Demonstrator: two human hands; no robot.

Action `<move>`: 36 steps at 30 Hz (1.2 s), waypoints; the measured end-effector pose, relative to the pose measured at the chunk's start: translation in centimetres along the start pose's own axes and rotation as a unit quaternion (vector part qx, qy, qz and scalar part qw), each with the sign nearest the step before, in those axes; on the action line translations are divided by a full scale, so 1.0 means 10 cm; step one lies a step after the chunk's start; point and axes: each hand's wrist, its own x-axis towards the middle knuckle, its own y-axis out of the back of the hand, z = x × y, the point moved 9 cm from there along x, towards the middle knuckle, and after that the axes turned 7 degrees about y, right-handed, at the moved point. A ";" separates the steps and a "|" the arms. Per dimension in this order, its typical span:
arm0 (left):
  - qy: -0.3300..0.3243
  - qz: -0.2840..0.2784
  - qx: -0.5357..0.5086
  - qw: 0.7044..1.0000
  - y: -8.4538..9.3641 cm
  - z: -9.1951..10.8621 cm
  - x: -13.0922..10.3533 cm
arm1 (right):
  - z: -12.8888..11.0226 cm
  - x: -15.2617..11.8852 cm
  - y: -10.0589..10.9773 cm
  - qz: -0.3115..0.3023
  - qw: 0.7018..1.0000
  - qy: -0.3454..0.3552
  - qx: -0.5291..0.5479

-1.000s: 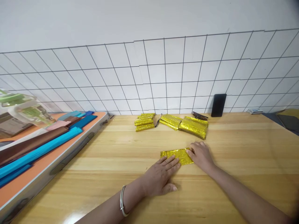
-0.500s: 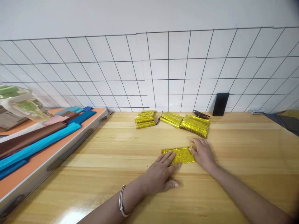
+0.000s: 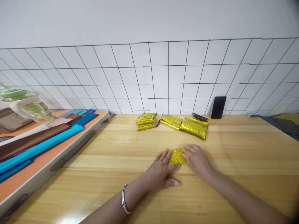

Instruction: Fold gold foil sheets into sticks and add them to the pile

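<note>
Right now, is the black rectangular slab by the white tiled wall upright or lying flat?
Upright: the slab stands on its short edge on the wooden table, its long sides rising in front of the wall.

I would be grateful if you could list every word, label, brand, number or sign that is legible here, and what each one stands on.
No text can be read.
Cardboard box: faint marks, too blurred to read.
Dark strip by the wall: pale marks, too small to read.
Small flat packet: any print is too small to read.
Gold foil piece: a shiny pattern, no letters that I can make out.
</note>
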 end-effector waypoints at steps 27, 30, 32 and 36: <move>-0.022 0.013 0.027 0.999 0.00 -0.03 -0.01 | -0.37 -0.43 -0.13 -0.085 0.989 0.117 -0.027; -0.022 0.013 0.031 0.999 0.02 -0.04 0.00 | -0.36 -0.40 -0.11 -0.089 0.988 0.121 -0.043; -0.027 0.012 0.032 0.999 0.05 -0.05 0.00 | -0.35 -0.39 -0.10 -0.087 0.987 0.127 -0.046; -0.045 0.006 0.024 0.999 0.10 -0.08 -0.02 | -0.28 -0.40 -0.05 -0.077 0.987 0.134 -0.036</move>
